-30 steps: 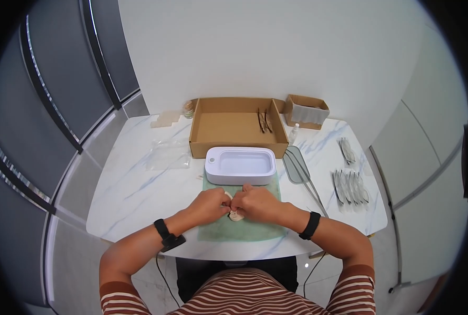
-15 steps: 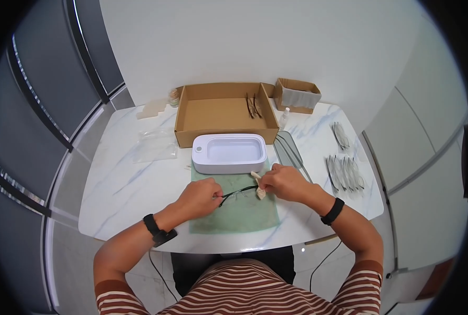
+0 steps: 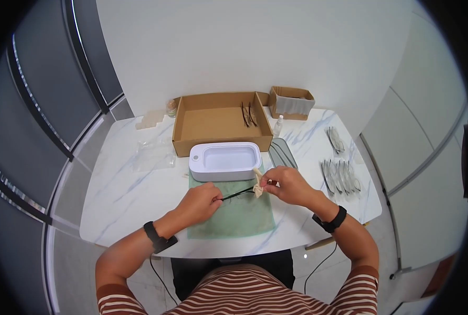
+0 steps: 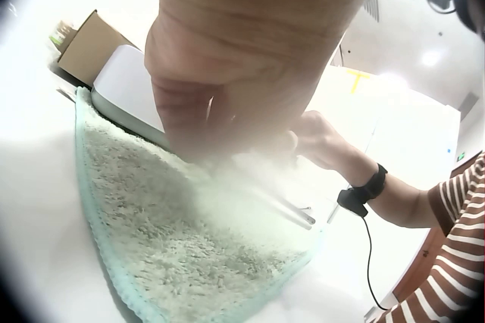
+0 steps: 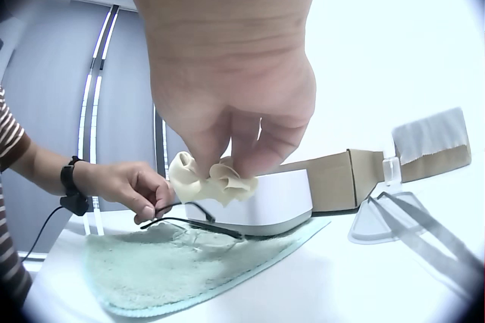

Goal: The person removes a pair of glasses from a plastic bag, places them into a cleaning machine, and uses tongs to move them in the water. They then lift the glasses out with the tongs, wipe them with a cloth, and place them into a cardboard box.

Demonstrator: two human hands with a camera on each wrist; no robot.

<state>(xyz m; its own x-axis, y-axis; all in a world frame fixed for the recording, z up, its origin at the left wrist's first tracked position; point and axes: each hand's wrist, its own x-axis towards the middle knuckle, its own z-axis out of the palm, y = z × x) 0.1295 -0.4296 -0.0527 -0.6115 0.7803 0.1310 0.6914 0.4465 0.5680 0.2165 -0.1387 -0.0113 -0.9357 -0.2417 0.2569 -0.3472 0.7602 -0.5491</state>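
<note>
So the left hand (image 3: pixel 201 201) is pinching one end of some dark glasses (image 5: pixel 198 224) over the green cloth (image 3: pixel 229 220), while the right hand (image 3: pixel 290 185) pinches a crumpled cream cloth (image 5: pixel 214 181) beside them, just in front of the white basin (image 3: pixel 224 167).

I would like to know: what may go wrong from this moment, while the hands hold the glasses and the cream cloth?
The left hand holds the glasses at one end only, so they might slip or twist, though the green towel below would probably soften a fall.

The cream cloth, pinched in the right hand, is close to the white basin and might brush it.
</note>
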